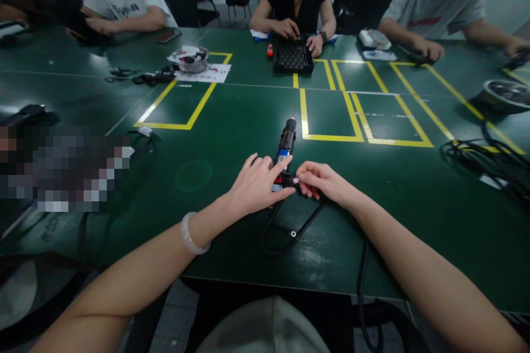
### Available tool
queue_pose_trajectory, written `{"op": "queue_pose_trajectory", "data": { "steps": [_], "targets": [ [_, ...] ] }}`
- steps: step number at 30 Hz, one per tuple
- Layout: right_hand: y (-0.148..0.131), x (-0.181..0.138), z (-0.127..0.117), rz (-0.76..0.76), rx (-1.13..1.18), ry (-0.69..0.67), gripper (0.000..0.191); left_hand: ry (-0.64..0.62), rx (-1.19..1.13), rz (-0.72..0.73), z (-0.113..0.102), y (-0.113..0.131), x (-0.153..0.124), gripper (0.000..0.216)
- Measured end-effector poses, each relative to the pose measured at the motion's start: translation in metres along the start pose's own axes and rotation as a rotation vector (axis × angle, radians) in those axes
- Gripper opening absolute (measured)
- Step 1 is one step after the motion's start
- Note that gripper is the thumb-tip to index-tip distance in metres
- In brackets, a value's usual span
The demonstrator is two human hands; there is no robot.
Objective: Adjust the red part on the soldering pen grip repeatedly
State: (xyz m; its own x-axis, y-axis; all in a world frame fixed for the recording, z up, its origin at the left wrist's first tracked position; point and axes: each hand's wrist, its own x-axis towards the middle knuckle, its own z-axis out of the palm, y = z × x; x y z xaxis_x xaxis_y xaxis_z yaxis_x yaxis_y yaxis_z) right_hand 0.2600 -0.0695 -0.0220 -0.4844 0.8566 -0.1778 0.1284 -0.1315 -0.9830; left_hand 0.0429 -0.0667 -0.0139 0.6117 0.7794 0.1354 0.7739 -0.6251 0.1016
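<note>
A black electric screwdriver (287, 138) with a blue band lies on the green table, its thin bit pointing away from me. My left hand (259, 182) lies over its near end, fingers stretched and spread, the index finger crossing its body. My right hand (314, 179) is just to the right, with thumb and fingers pinched on a small red-and-white piece (295, 180), too small to name exactly. Red and dark parts show partly beneath my left hand. A black cable (306, 226) loops on the table below both hands, and a small pale ring (293, 234) sits beside it.
Yellow tape outlines (331, 138) mark the green table (232, 121). Across it, a person handles a black tray (293, 60). A round bowl of parts (189, 59) stands at back left. Coiled black cables (484, 157) lie at right near a metal bowl (507, 94). Other people sit around.
</note>
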Motion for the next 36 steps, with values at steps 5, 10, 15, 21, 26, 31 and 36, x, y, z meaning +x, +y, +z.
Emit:
{"op": "queue_pose_trajectory", "data": {
  "steps": [5, 10, 15, 21, 26, 31, 36],
  "targets": [
    [0.0035, 0.0004, -0.0017, -0.042, 0.052, -0.070, 0.027, 0.009, -0.002, 0.002, 0.0007, -0.0008, -0.0001, 0.075],
    [0.0046, -0.0007, -0.0046, -0.109, 0.052, -0.146, 0.026, 0.006, 0.004, 0.008, 0.0014, -0.0021, 0.0004, 0.078],
    [0.0049, -0.0010, -0.0058, -0.134, -0.048, -0.189, 0.022, -0.017, 0.023, 0.014, 0.0014, -0.0030, 0.0008, 0.084],
    [0.0021, -0.0028, 0.0007, -0.158, -0.236, -0.134, 0.014, -0.018, 0.019, 0.007, 0.0014, -0.0018, 0.0002, 0.082],
    [0.0010, -0.0033, 0.0037, -0.172, -0.356, -0.063, 0.016, -0.008, 0.009, 0.004, 0.0021, -0.0021, 0.0000, 0.080],
    [0.0006, -0.0029, 0.0025, -0.230, -0.470, -0.023, 0.011, -0.008, 0.012, -0.001, 0.0022, -0.0014, -0.0002, 0.080],
    [-0.0002, -0.0026, 0.0015, -0.321, -0.551, 0.027, 0.006, -0.014, 0.007, -0.011, 0.0018, -0.0009, -0.0001, 0.079]
  ]
}}
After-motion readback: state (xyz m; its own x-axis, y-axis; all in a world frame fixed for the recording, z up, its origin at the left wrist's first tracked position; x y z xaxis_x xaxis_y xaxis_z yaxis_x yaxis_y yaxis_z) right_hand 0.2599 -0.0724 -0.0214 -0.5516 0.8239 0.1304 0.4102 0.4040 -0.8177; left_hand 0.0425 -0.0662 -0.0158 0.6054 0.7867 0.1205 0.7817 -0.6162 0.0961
